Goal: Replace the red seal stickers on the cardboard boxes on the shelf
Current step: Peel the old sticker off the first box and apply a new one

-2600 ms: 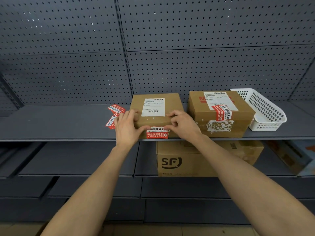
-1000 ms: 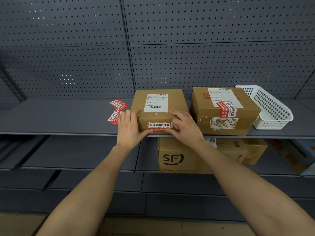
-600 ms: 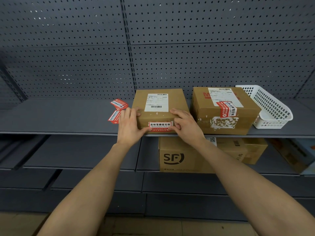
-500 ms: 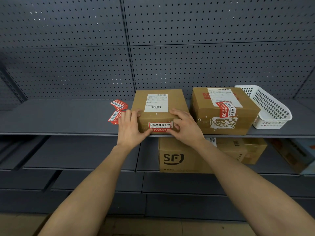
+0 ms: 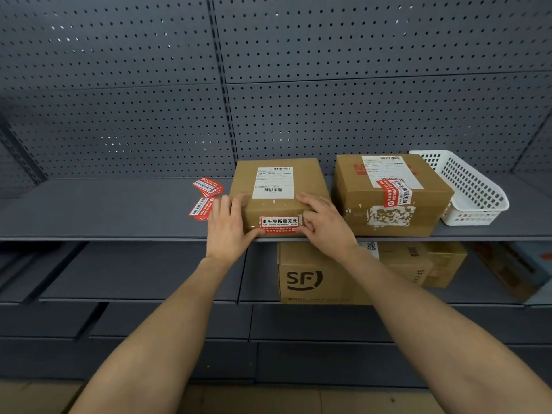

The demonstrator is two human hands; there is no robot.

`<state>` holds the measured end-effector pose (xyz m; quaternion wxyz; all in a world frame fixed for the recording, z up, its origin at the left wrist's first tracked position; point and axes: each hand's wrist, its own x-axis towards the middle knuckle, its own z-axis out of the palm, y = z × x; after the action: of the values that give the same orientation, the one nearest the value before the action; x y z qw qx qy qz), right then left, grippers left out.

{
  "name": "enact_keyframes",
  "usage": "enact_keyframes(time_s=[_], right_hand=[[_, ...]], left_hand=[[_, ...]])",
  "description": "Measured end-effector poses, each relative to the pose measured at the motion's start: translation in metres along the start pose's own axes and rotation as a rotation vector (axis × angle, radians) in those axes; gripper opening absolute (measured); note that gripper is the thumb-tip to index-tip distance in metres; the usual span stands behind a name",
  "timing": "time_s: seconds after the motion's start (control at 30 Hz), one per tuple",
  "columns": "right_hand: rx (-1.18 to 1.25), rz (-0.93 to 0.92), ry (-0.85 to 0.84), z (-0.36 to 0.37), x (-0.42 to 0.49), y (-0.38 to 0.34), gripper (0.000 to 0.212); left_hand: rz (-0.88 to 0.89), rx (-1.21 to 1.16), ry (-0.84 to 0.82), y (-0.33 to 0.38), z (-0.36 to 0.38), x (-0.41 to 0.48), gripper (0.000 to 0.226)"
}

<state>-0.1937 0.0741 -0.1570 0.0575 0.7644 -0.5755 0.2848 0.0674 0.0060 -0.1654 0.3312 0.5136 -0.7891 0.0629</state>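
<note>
- Grey perforated metal back panel (image 5: 358,85) fills the upper half of the frame.
- Grey metal shelf (image 5: 104,213) runs across mid-frame; I see a lower grey shelf (image 5: 134,273) under it.
- Brown cardboard box printed SF (image 5: 313,276) sits on the lower shelf, right of centre, with another brown carton (image 5: 442,261) just beside it on its right.
- Larger brown cardboard box with a torn white patch (image 5: 388,198) stands on the upper shelf, right of centre; a red seal sticker (image 5: 395,192) crosses its top front edge, tilted.
- Smaller brown cardboard box with a white shipping label (image 5: 277,186) stands at centre frame at the shelf's front edge, just beside the larger box.
- White plastic lattice basket (image 5: 475,192) is at the right, touching or nearly touching the larger box; I cannot tell which.
- My left hand (image 5: 228,231) lies flat on the centre box's left front corner, fingers spread, thumb under the sticker: pressing, not clenched.
- My right hand (image 5: 324,225) cups the right front corner, fingers on top, thumb by the sticker's right end.
- Red and white rectangular seal sticker (image 5: 280,225) lies flat on the centre box's front face, between both thumbs.
- Loose red seal stickers (image 5: 206,195) lie scattered on the shelf left of the centre box.
</note>
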Motion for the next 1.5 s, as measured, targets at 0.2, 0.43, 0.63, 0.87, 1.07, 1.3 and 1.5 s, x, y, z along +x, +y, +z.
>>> enact_keyframes(time_s=[0.2, 0.43, 0.63, 0.87, 1.07, 1.3, 1.5], right_hand=[[0.080, 0.037, 0.033, -0.005, 0.003, 0.001, 0.045], [0.208, 0.117, 0.090, -0.003, 0.007, 0.001, 0.045], [0.180, 0.174, 0.059, -0.005, 0.008, -0.009, 0.042], [0.017, 0.223, 0.152, 0.003, 0.016, -0.033, 0.043], [0.087, 0.119, -0.011, -0.014, 0.006, -0.007, 0.037], [-0.252, 0.196, 0.051, 0.017, 0.003, -0.038, 0.085], [-0.301, 0.118, 0.042, 0.021, 0.002, -0.028, 0.062]], left_hand=[[-0.029, -0.167, -0.011, -0.003, -0.003, 0.004, 0.086], [-0.074, -0.268, -0.048, -0.002, -0.008, 0.010, 0.070], [-0.042, -0.162, -0.020, 0.005, -0.010, 0.009, 0.066], [-0.143, -0.001, 0.014, 0.034, -0.008, 0.011, 0.091], [-0.082, -0.068, -0.011, 0.013, -0.012, 0.014, 0.090], [-0.111, 0.197, 0.016, 0.043, 0.006, -0.011, 0.110], [-0.068, 0.256, 0.008, 0.036, 0.009, -0.018, 0.109]])
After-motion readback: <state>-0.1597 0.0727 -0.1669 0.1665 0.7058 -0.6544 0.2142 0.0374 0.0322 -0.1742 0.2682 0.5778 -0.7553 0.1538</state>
